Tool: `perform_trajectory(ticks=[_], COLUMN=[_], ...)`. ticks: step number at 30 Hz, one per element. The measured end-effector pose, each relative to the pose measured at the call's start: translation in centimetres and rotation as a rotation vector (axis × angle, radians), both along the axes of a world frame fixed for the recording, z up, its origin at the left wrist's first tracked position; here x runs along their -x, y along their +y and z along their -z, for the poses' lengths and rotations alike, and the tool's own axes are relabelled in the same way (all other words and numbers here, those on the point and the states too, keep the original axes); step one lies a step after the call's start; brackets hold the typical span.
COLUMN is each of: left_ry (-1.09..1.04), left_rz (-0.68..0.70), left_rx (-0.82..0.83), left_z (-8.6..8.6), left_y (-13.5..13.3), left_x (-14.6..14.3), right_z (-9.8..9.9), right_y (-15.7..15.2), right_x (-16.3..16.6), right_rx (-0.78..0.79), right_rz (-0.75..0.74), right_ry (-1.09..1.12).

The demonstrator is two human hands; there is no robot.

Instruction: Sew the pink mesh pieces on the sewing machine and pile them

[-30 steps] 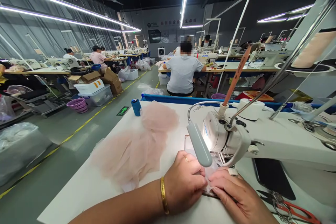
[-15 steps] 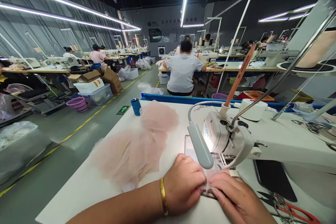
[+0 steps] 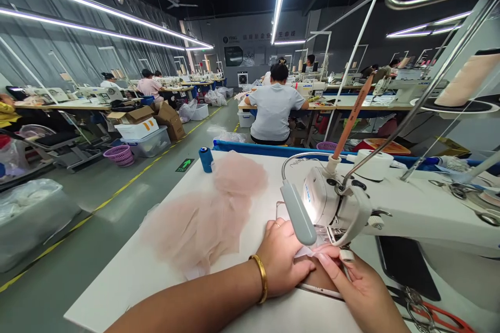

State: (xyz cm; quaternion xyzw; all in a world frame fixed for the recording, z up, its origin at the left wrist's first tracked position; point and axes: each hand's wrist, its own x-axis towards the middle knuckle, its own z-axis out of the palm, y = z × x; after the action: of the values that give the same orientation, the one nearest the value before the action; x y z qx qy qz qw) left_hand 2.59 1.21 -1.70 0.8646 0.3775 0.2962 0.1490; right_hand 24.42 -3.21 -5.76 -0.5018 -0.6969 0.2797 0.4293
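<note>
A piece of thin white fabric (image 3: 306, 252) lies at the sewing machine's (image 3: 326, 203) needle area, partly hidden by the grey lamp (image 3: 299, 213) and my fingers. My left hand (image 3: 280, 255), wearing a gold bangle and a ring, rests on the fabric's left side with its thumb stretched out apart from the fingers. The edge of the fabric is pinched between thumb and forefinger of my right hand (image 3: 347, 276), just in front of the presser foot area. Sheer pinkish fabric pieces (image 3: 203, 223) lie in a loose pile on the white table, left of my hands.
A blue thread spool (image 3: 205, 160) stands at the table's far edge. Right of my right hand lie a black phone (image 3: 408, 265) and red-handled scissors (image 3: 441, 317). A thread cone (image 3: 466, 80) sits on a stand. Ahead, a co-worker (image 3: 275, 106) sits facing away.
My left thumb has spread away from the fabric. The right hand has turned, its thumb and forefinger now showing at the fabric edge nearer the machine. The view has shifted slightly.
</note>
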Motion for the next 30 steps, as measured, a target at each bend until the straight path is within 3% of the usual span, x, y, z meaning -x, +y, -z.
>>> perform_trajectory(ticks=[6, 11, 13, 21, 30], left_ry=[-0.016, 0.169, 0.202, 0.194, 0.238], left_rz=[0.056, 0.242, 0.261, 0.222, 0.156], left_rx=[-0.126, -0.204, -0.219, -0.281, -0.378], left_z=[0.0, -0.2, -0.2, -0.3, -0.4], left_y=[-0.1, -1.5, -2.1, -2.0, -1.1], left_x=[0.6, 2.2, 2.6, 2.5, 2.3], right_z=[-1.1, -3.1, -3.3, -3.1, -3.4], right_y=[-0.2, -1.2, -1.4, -1.0, -0.6], right_x=[0.3, 0.6, 0.7, 0.4, 0.6], right_rx=[-0.216, -0.339, -0.392, -0.454, -0.643], right_rz=[-0.02, -0.258, -0.28, -0.261, -0.108], right_ry=[-0.155, -0.452, -0.512, -0.602, -0.627])
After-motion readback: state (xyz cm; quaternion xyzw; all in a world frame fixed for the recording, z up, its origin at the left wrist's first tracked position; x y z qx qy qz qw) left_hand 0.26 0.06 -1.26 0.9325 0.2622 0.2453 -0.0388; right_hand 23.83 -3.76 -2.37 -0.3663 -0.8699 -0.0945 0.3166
